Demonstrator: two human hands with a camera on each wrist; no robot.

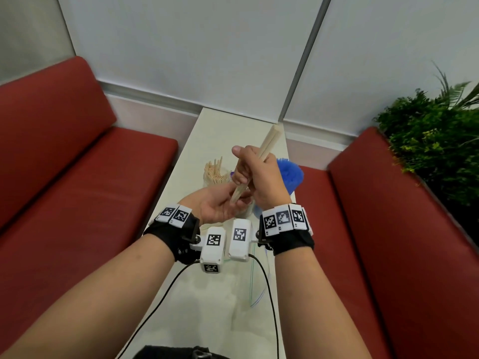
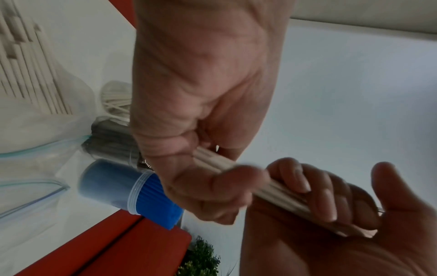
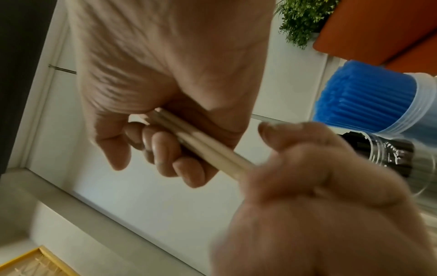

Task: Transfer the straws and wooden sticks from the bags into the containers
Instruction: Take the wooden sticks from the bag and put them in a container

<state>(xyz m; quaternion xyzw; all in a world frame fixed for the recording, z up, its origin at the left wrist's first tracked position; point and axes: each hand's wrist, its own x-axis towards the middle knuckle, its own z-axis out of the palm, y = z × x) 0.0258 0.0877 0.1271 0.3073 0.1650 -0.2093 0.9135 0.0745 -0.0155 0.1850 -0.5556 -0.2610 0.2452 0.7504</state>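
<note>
Between red booth seats (image 1: 64,156), over the narrow white table (image 1: 207,130), the bundle of wooden sticks (image 1: 269,142) slants up and away, right hand (image 1: 259,174) fisted round its middle, left hand (image 1: 220,208) cupped open beneath its lower end. Its container (image 1: 213,174) stands just left, already holding sticks. Only the wrist views show the blue straws' jar (image 2: 132,192), the dark-straw jar (image 3: 390,155) and the emptying bags (image 2: 35,149).

Setting: café or restaurant booth. Narrow white table (image 1: 207,130) runs toward 12 o'clock between red padded benches at 9 (image 1: 77,177) and 3 (image 1: 388,216); green foliage planter (image 1: 427,141) at 2.
</note>
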